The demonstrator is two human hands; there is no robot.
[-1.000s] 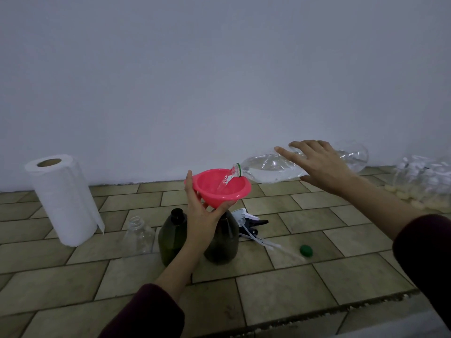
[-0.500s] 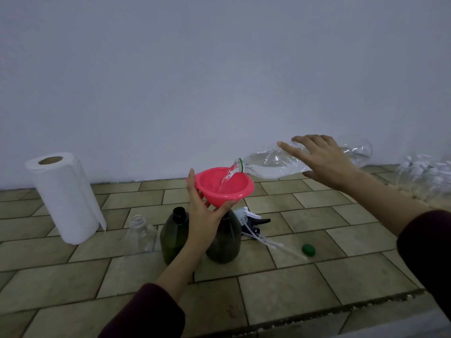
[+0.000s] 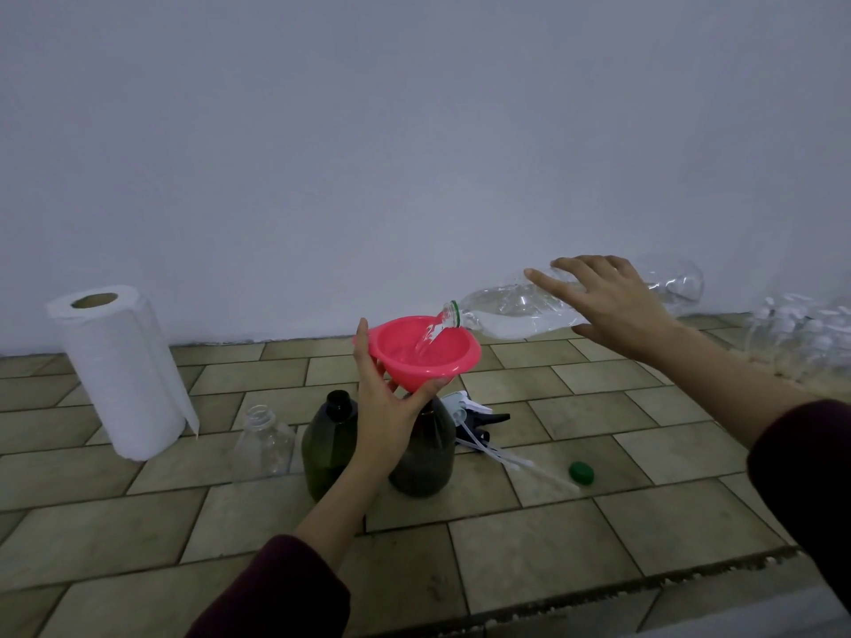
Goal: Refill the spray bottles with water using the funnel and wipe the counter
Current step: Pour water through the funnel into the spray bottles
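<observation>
Left hand [image 3: 387,407]: grips pink funnel [image 3: 423,352] seated in the brown spray bottle [image 3: 423,458], mid-counter.
Right hand [image 3: 612,306]: grasps clear water bottle [image 3: 515,310], tipped nearly level, water running into funnel.
Nearby: green bottle [image 3: 329,448], paper towel roll [image 3: 122,366], green cap [image 3: 581,472].

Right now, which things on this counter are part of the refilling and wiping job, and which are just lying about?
In use or needed:
- pink funnel, held by the left hand
- clear water bottle, tipped by the right hand
- brown bottle under the funnel
- green bottle
- small clear bottle
- spray heads
- paper towel roll

Lying about:
- green cap
- pack of bottles, far right
</observation>
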